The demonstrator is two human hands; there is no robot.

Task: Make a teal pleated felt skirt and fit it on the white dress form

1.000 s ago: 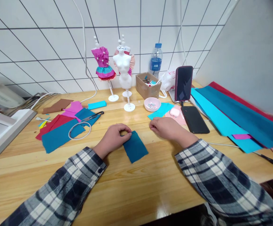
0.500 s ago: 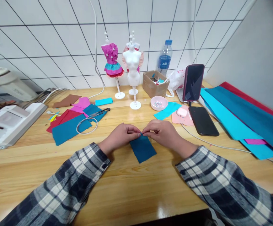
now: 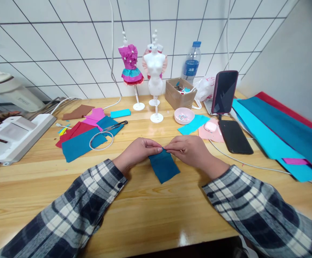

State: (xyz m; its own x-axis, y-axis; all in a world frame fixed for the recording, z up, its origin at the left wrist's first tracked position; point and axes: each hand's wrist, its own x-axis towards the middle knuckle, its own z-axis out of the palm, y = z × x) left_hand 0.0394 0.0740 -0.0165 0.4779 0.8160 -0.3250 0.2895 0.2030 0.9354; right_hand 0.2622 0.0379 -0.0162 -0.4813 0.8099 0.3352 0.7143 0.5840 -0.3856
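A small dark teal piece of crepe paper or cloth (image 3: 164, 167) hangs toward me from my fingertips, low over the wooden table. My left hand (image 3: 142, 151) pinches its far edge between thumb and forefinger. Close beside it, my right hand (image 3: 189, 150) pinches the same edge, fingers bunched together. The fingertips of both hands nearly meet. Beyond the hands stands a bare white mini mannequin (image 3: 156, 68) on a round base. Left of it is another mannequin in a magenta dress (image 3: 130, 64) with a turquoise and red skirt; a third is partly hidden behind.
To the left lie teal, red, pink and brown pieces, thread snips (image 3: 115, 125) and a white ring (image 3: 102, 147). A pink bowl of beads (image 3: 184, 115), a cardboard box (image 3: 180, 95), a bottle (image 3: 192, 62) and phones (image 3: 235, 136) stand right. Long folded sheets (image 3: 279, 129) lie far right.
Both hands still pinch the teal piece's far edge, with the right fingers slightly shifted along it. The whole view has moved a little.
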